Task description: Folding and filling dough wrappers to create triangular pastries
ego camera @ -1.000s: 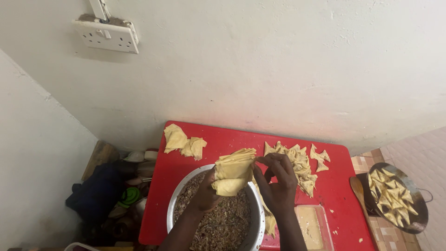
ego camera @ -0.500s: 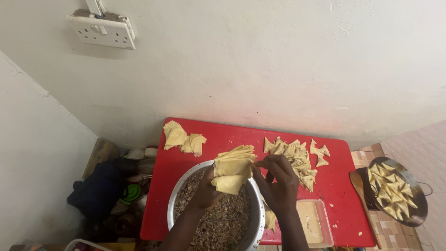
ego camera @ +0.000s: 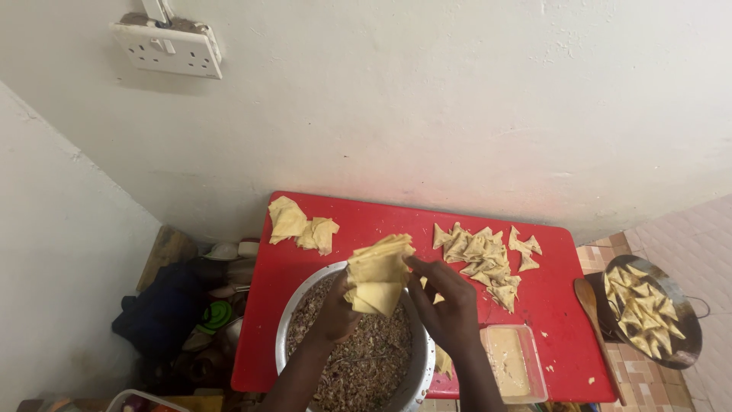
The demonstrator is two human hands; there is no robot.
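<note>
Yellow dough sheets, a whole stack, sit in my left hand over the metal bowl of mince filling. L hand is curled shut round the stack's bottom; right hand pinches the top sheet's edge w/ thumb & fingertips, rest of the hand loose. Best to peel slow from one corner so just one sheet lifts, no tearing. Folded triangles wait on the red table.

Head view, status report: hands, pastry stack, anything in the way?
Left hand grips pastry stack. Right hand pinches its top sheet. Stack above filling bowl. Nothing blocking.
</note>
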